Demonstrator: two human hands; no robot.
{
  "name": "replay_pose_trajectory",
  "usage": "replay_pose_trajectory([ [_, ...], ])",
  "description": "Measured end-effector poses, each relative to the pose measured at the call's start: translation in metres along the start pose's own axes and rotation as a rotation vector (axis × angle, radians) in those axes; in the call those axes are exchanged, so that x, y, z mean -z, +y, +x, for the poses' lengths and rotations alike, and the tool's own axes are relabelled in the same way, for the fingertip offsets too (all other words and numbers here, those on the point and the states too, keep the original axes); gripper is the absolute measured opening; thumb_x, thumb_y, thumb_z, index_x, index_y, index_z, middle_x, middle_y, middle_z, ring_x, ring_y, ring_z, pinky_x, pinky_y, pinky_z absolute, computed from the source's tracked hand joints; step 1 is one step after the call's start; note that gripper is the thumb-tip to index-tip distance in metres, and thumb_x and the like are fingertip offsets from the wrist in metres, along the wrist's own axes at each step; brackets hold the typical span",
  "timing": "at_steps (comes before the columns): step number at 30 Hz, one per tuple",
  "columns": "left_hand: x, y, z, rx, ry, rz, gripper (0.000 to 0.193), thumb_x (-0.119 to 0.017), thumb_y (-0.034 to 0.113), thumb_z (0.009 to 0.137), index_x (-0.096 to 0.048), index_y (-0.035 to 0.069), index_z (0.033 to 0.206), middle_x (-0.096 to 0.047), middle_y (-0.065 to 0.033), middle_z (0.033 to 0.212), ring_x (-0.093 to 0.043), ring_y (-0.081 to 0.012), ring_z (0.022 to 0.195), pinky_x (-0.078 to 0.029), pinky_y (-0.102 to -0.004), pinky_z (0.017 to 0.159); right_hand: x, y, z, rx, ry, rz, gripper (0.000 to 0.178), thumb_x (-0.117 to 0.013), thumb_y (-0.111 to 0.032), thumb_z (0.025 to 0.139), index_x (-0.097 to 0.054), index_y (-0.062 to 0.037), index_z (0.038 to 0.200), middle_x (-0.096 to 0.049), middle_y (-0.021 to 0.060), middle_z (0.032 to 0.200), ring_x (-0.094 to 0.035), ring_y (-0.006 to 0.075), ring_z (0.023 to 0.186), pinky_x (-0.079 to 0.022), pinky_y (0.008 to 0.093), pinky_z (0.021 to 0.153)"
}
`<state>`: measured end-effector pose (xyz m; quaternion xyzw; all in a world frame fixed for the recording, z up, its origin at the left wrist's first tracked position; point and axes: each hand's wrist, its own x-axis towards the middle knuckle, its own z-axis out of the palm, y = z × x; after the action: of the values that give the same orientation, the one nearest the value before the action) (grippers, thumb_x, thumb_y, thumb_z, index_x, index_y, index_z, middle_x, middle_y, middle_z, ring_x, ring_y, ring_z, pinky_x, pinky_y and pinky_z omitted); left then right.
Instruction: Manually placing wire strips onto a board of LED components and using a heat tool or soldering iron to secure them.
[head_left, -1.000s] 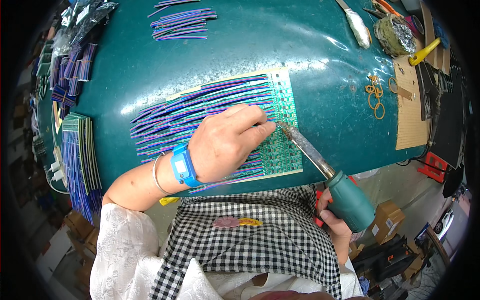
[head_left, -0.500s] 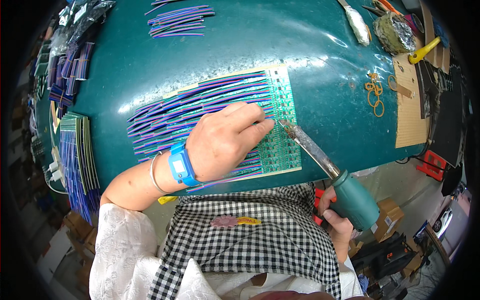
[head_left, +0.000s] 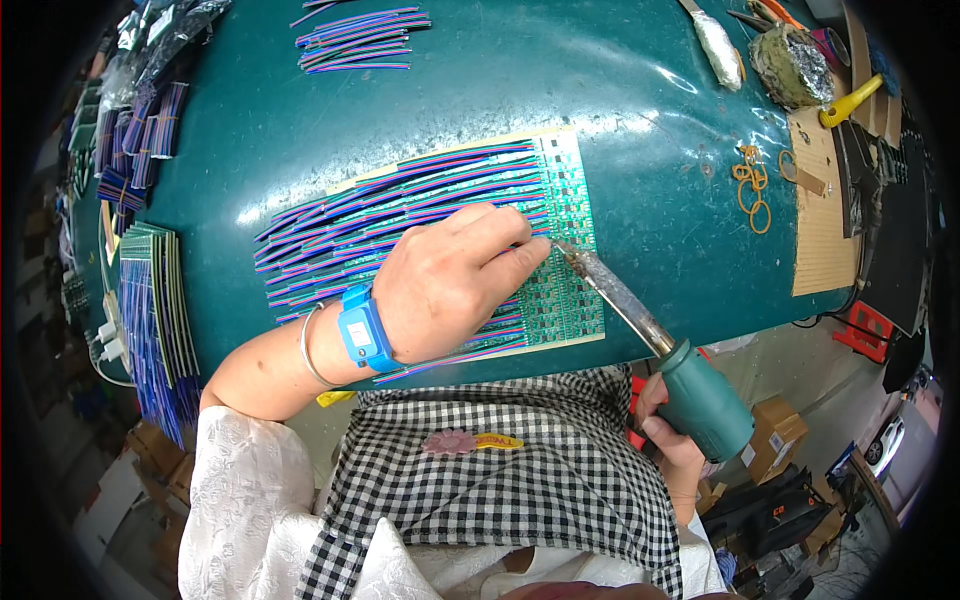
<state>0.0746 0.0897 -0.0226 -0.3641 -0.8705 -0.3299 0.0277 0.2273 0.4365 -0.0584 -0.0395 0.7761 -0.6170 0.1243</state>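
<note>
A green circuit-board panel lies on the table, with rows of blue, red, green and black ribbon wires reaching left from it. My left hand rests over the wires, its thumb and forefinger pinched at the board's wire edge. The hand mostly hides the ribbon wire at the fingertips. My right hand is wrapped round the green handle of a soldering iron. The iron's tip comes close to the left fingertips at the board; whether it touches a pad is too small to tell.
Loose ribbon wires lie at the far side. Wired boards and bundled wires sit at the left. Rubber bands, cardboard, a foil-wrapped pot and a foil-wrapped tool are at the right.
The soldering iron has shifted slightly left and up, its tip nearer my left fingertips. My left hand has barely moved.
</note>
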Motion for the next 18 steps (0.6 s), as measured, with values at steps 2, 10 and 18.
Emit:
replay_pose_trajectory([
  [2, 0.000, 0.000, 0.000, -0.002, -0.002, 0.005, 0.035, -0.071, -0.003, 0.070, -0.073, -0.005, 0.105, -0.064, -0.0117, 0.094, -0.066, -0.0274, 0.080, -0.056, -0.0374, 0.067, 0.001, -0.006, 0.006, -0.013, -0.009, 0.132, 0.052, -0.083, -0.008, 0.072, -0.065, 0.0055, 0.119, -0.067, 0.0083, 0.081, -0.061, 0.0205, 0.063, -0.047, 0.0307, 0.058],
  [10, 0.000, 0.001, 0.000, -0.006, -0.011, 0.030, 0.034, -0.070, -0.001, 0.073, -0.073, -0.005, 0.106, -0.063, -0.0119, 0.094, -0.066, -0.0272, 0.080, -0.056, -0.0374, 0.067, -0.008, -0.012, 0.005, -0.103, 0.074, 0.461, 0.061, -0.081, -0.001, 0.073, -0.059, 0.0118, 0.128, -0.067, 0.0106, 0.082, -0.063, 0.0164, 0.068, -0.048, 0.0277, 0.058],
  [18, 0.000, 0.001, -0.001, -0.009, -0.011, 0.028, 0.034, -0.070, 0.000, 0.073, -0.072, -0.005, 0.107, -0.063, -0.0119, 0.095, -0.065, -0.0270, 0.079, -0.055, -0.0373, 0.067, -0.002, -0.012, 0.007, -0.115, -0.002, 0.333, 0.050, -0.084, -0.005, 0.074, -0.064, 0.0078, 0.118, -0.068, 0.0093, 0.086, -0.065, 0.0188, 0.072, -0.050, 0.0311, 0.065],
])
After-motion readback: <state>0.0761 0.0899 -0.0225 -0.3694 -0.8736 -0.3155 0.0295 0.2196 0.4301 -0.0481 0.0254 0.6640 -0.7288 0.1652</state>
